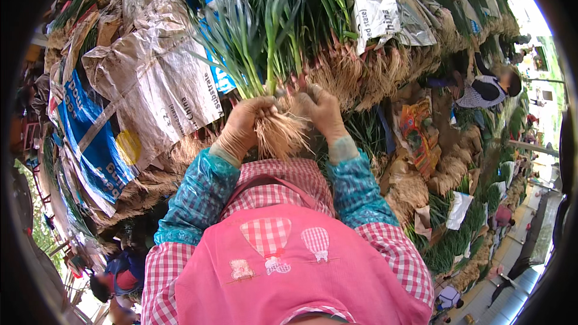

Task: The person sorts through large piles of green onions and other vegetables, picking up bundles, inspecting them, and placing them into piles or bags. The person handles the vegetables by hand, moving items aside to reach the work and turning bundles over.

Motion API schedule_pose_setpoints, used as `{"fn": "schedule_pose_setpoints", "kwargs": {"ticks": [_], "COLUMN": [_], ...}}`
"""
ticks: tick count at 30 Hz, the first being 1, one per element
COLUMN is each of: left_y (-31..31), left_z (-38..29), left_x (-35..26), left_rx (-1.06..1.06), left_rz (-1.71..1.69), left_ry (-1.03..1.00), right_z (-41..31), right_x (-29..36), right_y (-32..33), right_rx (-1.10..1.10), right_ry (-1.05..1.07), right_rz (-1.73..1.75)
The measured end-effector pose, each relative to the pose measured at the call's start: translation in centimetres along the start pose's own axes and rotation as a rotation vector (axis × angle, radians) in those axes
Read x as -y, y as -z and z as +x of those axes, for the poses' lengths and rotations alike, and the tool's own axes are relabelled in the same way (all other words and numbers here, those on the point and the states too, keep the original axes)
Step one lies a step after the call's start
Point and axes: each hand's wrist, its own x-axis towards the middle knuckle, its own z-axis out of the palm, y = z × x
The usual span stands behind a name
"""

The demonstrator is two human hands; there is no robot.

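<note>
My left hand (241, 122), in a thin dirty glove, is closed around a bunch of green onions (246, 65). Their leaves point up and away from me, and pale stringy roots (282, 135) hang below the fist. Close beside it my right hand (323, 110), also gloved and slightly blurred, has its fingers curled at the reddish base of more onion stalks (301, 82). Whether those fingers grip a stalk is unclear. Just beyond both hands lies a thick heap of green onions (334, 65), roots towards me.
Printed plastic sacks (153, 72) cover the heap on the left, and a silvery sack (375, 9) covers it on the right. Rooted bundles (406, 189) and a red-orange bag (420, 135) lie to my right. Other people (485, 90) are at the right and lower left.
</note>
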Motion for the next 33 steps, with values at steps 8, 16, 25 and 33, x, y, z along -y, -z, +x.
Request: {"fn": "schedule_pose_setpoints", "kwargs": {"ticks": [8,16,25,33], "left_y": [-1.0,-1.6,-0.1,1.7], "left_z": [0.6,-0.6,-2.1,-2.6], "left_x": [-0.8,-0.4,-0.1,-0.7], "left_rx": [-0.018,-0.035,0.17,0.07], "left_rz": [0.039,0.051,-0.481,-0.3], "left_ry": [-0.048,0.014,-0.066,-0.141], "right_z": [-2.4,4.4,2.1,-1.3], "right_x": [-1.0,5.6,6.4,1.8], "right_y": [0.0,-0.8,-7.0,-3.7], "right_rx": [0.207,0.1,-0.051,0.217], "right_ry": [-0.209,-0.166,-0.452,-0.332], "right_rz": [-0.274,0.323,1.168,-0.155]}}
